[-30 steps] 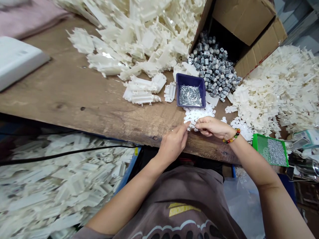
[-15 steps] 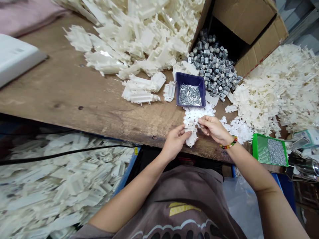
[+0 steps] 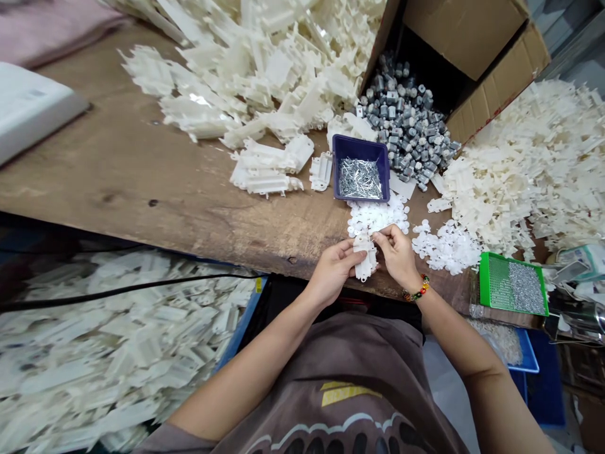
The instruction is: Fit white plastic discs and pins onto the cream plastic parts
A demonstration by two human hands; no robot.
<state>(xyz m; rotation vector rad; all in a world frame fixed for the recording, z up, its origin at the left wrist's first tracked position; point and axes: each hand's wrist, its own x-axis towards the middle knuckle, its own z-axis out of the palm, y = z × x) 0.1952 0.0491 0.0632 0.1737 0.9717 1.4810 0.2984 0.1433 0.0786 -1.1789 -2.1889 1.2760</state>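
Two bare hands meet over the near edge of a wooden table [image 3: 189, 211], in front of a person in a dark shirt [image 3: 293, 366]. Down to the person's left, below the table, loose white plastic pieces [image 3: 94, 359] fill a blue-edged container. The left hand [image 3: 333, 268] clamps a small white plastic part [image 3: 365, 266] between thumb and fingers, just at the table's edge. The right hand [image 3: 396, 255], with a bead bracelet [image 3: 416, 289] at its wrist, brings thumb and fingertips to the part's upper end — from where I stand, I cannot tell whether they pinch anything small.

Just beyond the part lie white discs [image 3: 378, 216]; more discs [image 3: 447, 247] are scattered to the right, near a green tray [image 3: 495, 291] of tiny metal pieces [image 3: 527, 287]. Behind the first discs stands a purple tub [image 3: 362, 149] holding thin metal pins [image 3: 360, 180]. Farther back, grey cylindrical pieces [image 3: 406, 126] spill from an open cardboard box [image 3: 466, 38] — with heaps of cream plastic parts on both sides, one on the left [image 3: 278, 69], another on the right [image 3: 534, 164].
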